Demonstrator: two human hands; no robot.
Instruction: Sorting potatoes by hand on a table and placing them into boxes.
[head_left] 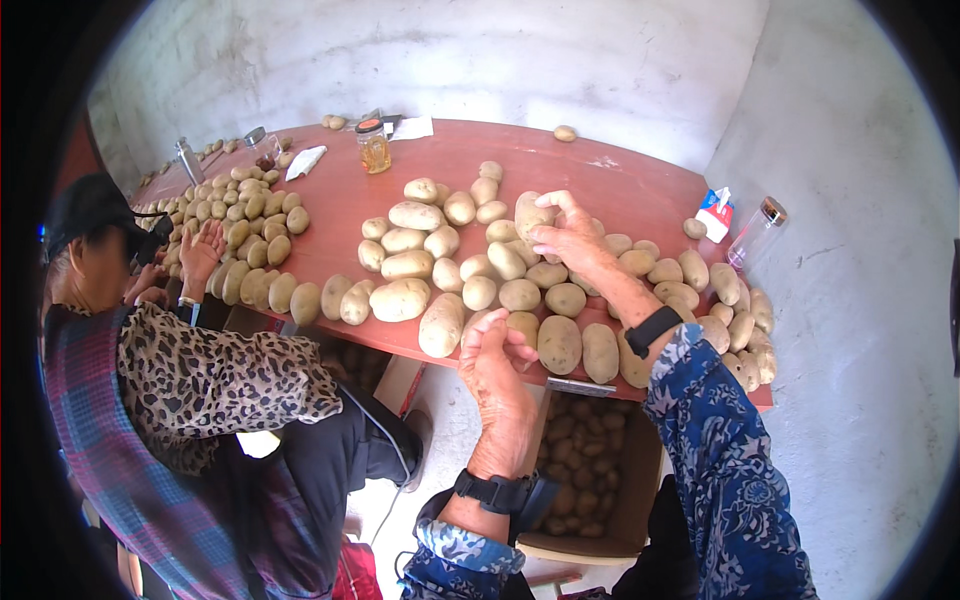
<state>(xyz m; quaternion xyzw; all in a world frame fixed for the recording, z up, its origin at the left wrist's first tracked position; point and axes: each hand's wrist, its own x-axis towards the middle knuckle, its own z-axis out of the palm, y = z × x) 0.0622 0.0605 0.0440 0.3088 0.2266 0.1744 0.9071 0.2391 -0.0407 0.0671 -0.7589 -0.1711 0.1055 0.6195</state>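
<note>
My right hand [560, 235] holds a large oblong potato [530, 212] by its sides, raised over the spread of potatoes [505, 260] on the red table [650, 180]. My left hand [495, 360] is near the table's front edge, fingers curled; whatever they may hold is hidden. Just beyond it lie big potatoes, including an upright oblong one [440, 325] and another [560, 345] to its right.
A co-worker [200, 390] sits at my left, a hand [203, 255] by another potato pile. Behind are a jar [374, 150], tissue pack [714, 215] and bottle [755, 235]. A box of potatoes [580, 470] stands below the table; a wall [840, 200] bounds the right.
</note>
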